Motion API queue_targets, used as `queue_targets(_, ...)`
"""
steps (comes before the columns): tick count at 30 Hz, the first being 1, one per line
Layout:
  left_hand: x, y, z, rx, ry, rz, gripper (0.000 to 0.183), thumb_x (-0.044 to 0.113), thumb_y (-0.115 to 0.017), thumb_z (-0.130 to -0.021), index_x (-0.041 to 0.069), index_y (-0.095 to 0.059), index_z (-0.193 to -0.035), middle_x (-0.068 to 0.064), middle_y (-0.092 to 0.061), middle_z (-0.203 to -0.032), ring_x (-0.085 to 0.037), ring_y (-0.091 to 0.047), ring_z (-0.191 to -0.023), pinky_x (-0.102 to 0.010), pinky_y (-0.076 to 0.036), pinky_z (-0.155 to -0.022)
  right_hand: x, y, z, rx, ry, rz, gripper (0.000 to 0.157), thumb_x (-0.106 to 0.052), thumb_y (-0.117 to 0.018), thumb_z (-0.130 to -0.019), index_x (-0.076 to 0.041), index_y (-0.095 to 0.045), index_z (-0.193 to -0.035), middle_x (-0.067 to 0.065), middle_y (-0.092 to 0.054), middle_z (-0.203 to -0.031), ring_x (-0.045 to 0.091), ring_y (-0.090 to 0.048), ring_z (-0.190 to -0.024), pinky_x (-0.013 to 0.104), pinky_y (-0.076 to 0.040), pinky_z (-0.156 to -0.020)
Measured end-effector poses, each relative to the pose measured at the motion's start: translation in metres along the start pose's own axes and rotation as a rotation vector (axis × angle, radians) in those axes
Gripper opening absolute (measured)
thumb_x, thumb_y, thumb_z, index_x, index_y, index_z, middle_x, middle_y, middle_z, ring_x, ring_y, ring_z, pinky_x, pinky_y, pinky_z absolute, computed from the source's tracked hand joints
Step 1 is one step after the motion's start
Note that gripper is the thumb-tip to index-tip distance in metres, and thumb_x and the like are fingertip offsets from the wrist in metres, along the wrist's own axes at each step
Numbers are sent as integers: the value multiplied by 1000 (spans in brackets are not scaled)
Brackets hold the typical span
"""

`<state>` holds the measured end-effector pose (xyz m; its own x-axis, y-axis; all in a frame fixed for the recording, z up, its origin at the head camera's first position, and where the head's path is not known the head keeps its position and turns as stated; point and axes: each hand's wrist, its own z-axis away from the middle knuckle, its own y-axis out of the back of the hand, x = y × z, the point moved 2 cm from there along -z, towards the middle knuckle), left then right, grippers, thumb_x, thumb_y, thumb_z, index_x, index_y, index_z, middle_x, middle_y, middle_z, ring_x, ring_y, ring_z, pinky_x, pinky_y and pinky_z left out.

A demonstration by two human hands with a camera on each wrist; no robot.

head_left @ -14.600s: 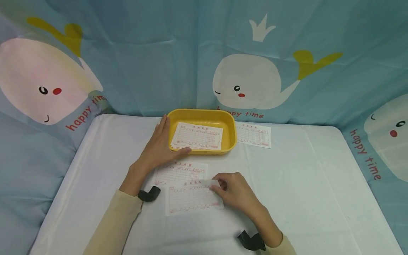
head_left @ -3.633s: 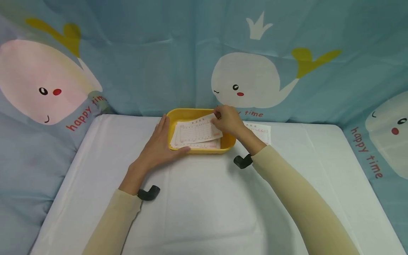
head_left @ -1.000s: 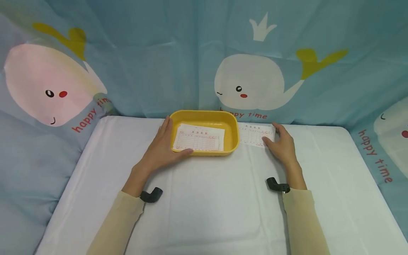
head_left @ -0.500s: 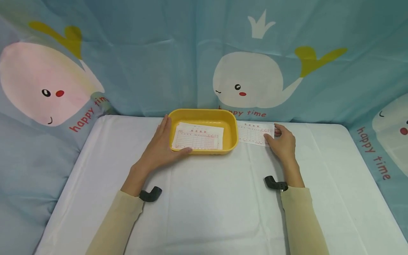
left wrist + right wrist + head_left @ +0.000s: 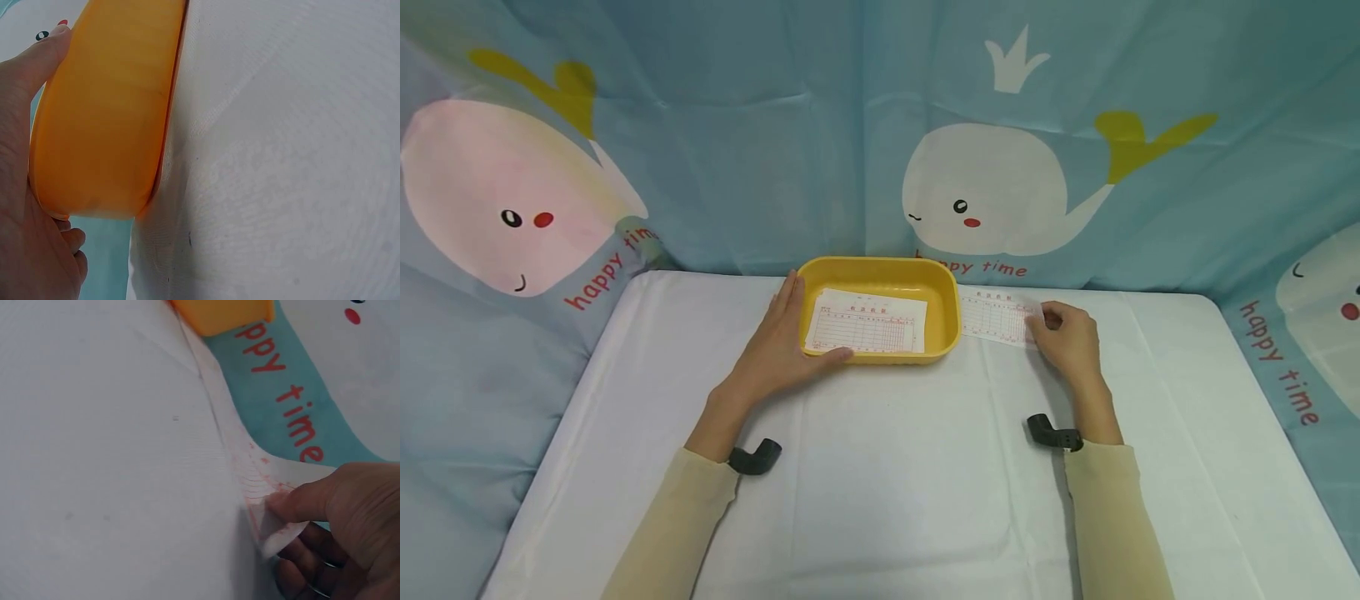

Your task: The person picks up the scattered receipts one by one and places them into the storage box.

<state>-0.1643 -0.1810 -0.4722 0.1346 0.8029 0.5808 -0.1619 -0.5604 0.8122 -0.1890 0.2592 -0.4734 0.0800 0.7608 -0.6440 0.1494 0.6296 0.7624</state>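
Observation:
My left hand (image 5: 771, 350) holds the left end of a yellow plastic tray (image 5: 943, 321), with the thumb along its front rim and the fingers by the left side. In the left wrist view the tray's outer wall (image 5: 112, 119) fills the space beside the thumb. A small stack of white receipt slips (image 5: 867, 325) with red print lies inside the tray. Another receipt slip (image 5: 996, 315) lies right of the tray, its left end against or under the tray. My right hand (image 5: 1067, 337) pinches its right end; in the right wrist view that end of the slip (image 5: 253, 478) curls upward.
A white cloth (image 5: 880, 483) covers the table. Behind it and at both sides hangs a blue curtain (image 5: 737, 167) with printed whales. The tray stands near the table's back edge.
Earlier, slips lay before the tray; my right hand placed a slip inside, then moved right to the remaining slip. Its fingers have since closed on that slip's end. My left hand stayed.

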Motion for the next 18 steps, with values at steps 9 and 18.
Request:
queue_targets(9, 1, 1, 1, -1, 1, -3, 140, 91, -63, -77, 22, 16, -169, 3, 15, -180, -29, -1, -169, -57, -17, -136, -6, 21, 2, -105, 29, 49, 33, -23, -68, -103, 5, -75, -118, 27, -77, -110, 37, -72, -100, 29, -50, -76)
queue_targets(18, 2, 2, 1, -18, 20, -2, 140, 92, -62, -77, 23, 18, -168, 8, 19, -178, -30, 0, -169, -58, -15, -136, -12, 53, 9, -236, -4, -111, 40, -31, -73, -101, 3, -73, -122, 11, -80, -104, 1, -72, -78, 19, -59, -72)
